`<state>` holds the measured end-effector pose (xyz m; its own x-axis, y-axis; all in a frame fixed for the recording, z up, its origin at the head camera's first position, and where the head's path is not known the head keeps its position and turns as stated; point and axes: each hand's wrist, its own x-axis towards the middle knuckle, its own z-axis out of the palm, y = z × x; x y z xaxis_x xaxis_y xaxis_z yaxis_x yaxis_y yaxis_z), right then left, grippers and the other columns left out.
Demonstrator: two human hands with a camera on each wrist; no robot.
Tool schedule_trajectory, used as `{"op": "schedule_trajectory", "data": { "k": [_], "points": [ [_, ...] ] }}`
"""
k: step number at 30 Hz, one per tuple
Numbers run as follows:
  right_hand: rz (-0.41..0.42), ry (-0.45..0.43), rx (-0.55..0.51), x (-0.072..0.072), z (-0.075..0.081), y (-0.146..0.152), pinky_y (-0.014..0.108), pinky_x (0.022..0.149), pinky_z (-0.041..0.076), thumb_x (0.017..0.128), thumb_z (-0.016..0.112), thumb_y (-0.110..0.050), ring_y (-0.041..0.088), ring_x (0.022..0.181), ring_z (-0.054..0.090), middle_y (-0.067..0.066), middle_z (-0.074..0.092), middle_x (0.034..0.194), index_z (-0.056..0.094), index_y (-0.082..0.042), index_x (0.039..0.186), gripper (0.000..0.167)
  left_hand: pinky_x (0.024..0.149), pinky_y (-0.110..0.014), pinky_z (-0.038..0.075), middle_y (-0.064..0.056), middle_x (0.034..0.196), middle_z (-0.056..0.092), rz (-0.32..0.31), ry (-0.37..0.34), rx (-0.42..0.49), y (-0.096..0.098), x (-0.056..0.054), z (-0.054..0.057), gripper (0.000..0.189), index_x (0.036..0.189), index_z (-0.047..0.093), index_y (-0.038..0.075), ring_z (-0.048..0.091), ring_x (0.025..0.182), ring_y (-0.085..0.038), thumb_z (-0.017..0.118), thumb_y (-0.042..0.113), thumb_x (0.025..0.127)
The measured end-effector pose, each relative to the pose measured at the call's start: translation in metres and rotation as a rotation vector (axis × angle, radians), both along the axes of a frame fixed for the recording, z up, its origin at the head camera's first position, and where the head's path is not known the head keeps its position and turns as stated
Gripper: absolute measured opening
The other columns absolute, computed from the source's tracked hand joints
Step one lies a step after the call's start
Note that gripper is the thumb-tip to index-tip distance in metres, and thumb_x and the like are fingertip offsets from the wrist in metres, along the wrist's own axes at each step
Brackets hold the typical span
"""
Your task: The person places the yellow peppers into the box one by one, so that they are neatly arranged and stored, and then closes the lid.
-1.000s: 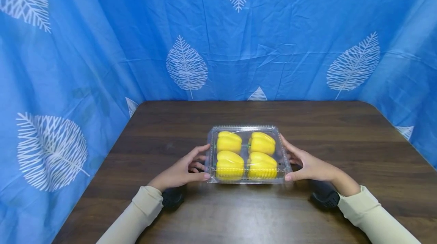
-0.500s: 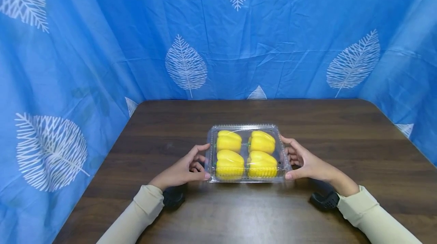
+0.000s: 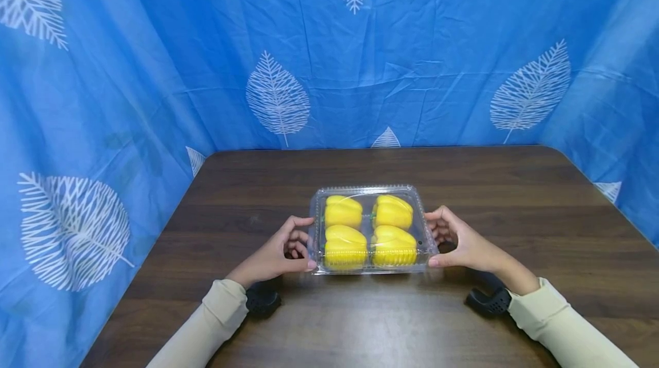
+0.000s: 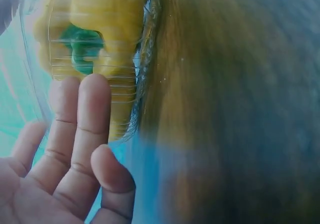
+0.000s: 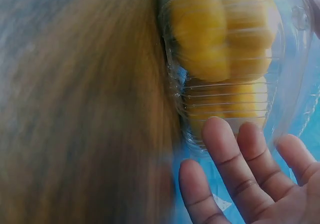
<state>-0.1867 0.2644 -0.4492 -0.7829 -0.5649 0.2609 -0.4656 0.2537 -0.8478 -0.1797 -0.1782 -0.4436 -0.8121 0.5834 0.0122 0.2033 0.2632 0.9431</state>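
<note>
A clear plastic clamshell container [image 3: 366,188] with a ribbed rim sits on the table. Inside, in two rows, are several yellow bell peppers [image 3: 344,242]; the left wrist view shows a green stem [image 4: 82,49] through the ribbed wall. My left hand [image 3: 275,253] holds the container's left side, thumb at the near corner and index finger farther up the edge. On the opposite side my right hand [image 3: 463,245] holds it the same way. Middle fingertips [image 4: 95,92] lie against the left wall; in the right wrist view the fingers [image 5: 220,139] are bent loosely beside the other wall.
The dark wood-grain table [image 3: 370,328] has rounded far corners. Blue cloth [image 3: 437,42] with white leaf prints hangs behind it and along both sides. A black wrist mount [image 3: 262,299] sits under the left cuff, and another black mount [image 3: 489,301] under the right.
The right index finger has drawn back from the far part of the container's edge and bent more. The container and left hand stay in place; the view shifts slightly.
</note>
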Motion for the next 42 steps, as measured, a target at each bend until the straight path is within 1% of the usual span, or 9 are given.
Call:
{"op": "schedule_trajectory", "data": {
  "k": [4,8,11,14,17,21,24,29,42],
  "points": [
    [0.014,-0.024,-0.012,-0.0006,-0.0002,-0.0003,0.024,0.088,0.058,0.085,0.088,-0.007,0.016,0.101,0.065,0.018,0.061,0.121,0.041,0.012,0.140,0.075,0.083,-0.028,0.053,-0.014,0.121,0.062,0.004,-0.004,0.003,0.0004,0.0006,0.0002,0.077,0.159,0.036,-0.001,0.064,0.098,-0.028,0.079,0.014,0.097],
    [0.052,-0.048,-0.051,-0.0022,-0.0012,-0.0006,0.025,0.087,0.060,0.086,0.087,-0.003,0.015,0.102,0.067,0.014,0.066,0.122,0.040,0.014,0.139,0.073,0.081,-0.028,0.055,-0.010,0.104,0.068,-0.016,-0.013,0.001,0.0013,0.0010,0.0015,0.077,0.160,0.034,-0.002,0.063,0.089,-0.023,0.078,0.011,0.098],
    [0.100,-0.102,-0.090,-0.0018,-0.0001,-0.0007,0.027,0.083,0.063,0.087,0.084,0.002,0.015,0.098,0.072,0.007,0.073,0.120,0.035,0.015,0.139,0.073,0.076,-0.027,0.055,-0.007,0.091,0.071,-0.036,-0.037,-0.004,0.0019,0.0014,0.0030,0.079,0.161,0.030,-0.002,0.061,0.081,-0.022,0.077,0.010,0.099],
    [0.142,-0.166,-0.115,0.0001,0.0023,-0.0015,0.028,0.075,0.064,0.090,0.080,0.005,0.016,0.088,0.074,0.002,0.079,0.111,0.026,0.015,0.143,0.076,0.070,-0.027,0.055,-0.005,0.084,0.073,-0.031,-0.069,-0.022,0.0023,0.0023,0.0052,0.081,0.162,0.028,0.000,0.062,0.074,-0.022,0.077,0.012,0.099],
    [0.163,-0.198,-0.120,0.0020,0.0031,-0.0019,0.028,0.067,0.064,0.093,0.077,0.007,0.016,0.078,0.074,0.002,0.080,0.098,0.020,0.016,0.146,0.079,0.069,-0.028,0.058,-0.006,0.084,0.075,-0.023,-0.095,-0.033,0.0024,0.0029,0.0062,0.082,0.163,0.027,0.002,0.066,0.073,-0.023,0.077,0.014,0.100],
    [0.187,-0.238,-0.134,0.0033,0.0023,-0.0015,0.031,0.064,0.065,0.095,0.073,0.009,0.021,0.068,0.075,0.005,0.078,0.085,0.014,0.015,0.148,0.080,0.071,-0.031,0.061,-0.009,0.085,0.076,-0.023,-0.116,-0.031,0.0026,0.0037,0.0061,0.083,0.164,0.025,0.003,0.070,0.075,-0.026,0.077,0.013,0.100],
    [0.206,-0.285,-0.160,0.0045,0.0026,-0.0017,0.035,0.064,0.067,0.096,0.071,0.010,0.024,0.064,0.076,0.006,0.077,0.082,0.010,0.015,0.148,0.080,0.072,-0.032,0.062,-0.011,0.086,0.076,-0.025,-0.124,-0.023,0.0029,0.0041,0.0056,0.084,0.165,0.023,0.003,0.071,0.076,-0.027,0.076,0.012,0.100],
    [0.206,-0.318,-0.188,0.0057,0.0037,-0.0034,0.034,0.062,0.067,0.096,0.071,0.010,0.020,0.062,0.074,0.005,0.076,0.080,0.007,0.015,0.150,0.084,0.074,-0.032,0.064,-0.011,0.086,0.076,-0.028,-0.128,-0.002,0.0031,0.0037,0.0036,0.084,0.165,0.023,0.003,0.071,0.075,-0.025,0.076,0.010,0.100],
    [0.211,-0.353,-0.218,0.0051,0.0019,-0.0023,0.022,0.056,0.061,0.095,0.073,0.010,0.006,0.058,0.066,-0.003,0.074,0.078,0.010,0.013,0.148,0.082,0.069,-0.027,0.061,-0.011,0.083,0.076,-0.042,-0.125,0.030,0.0025,0.0024,0.0040,0.085,0.165,0.022,0.000,0.069,0.071,-0.017,0.076,0.007,0.100]
  ]
}}
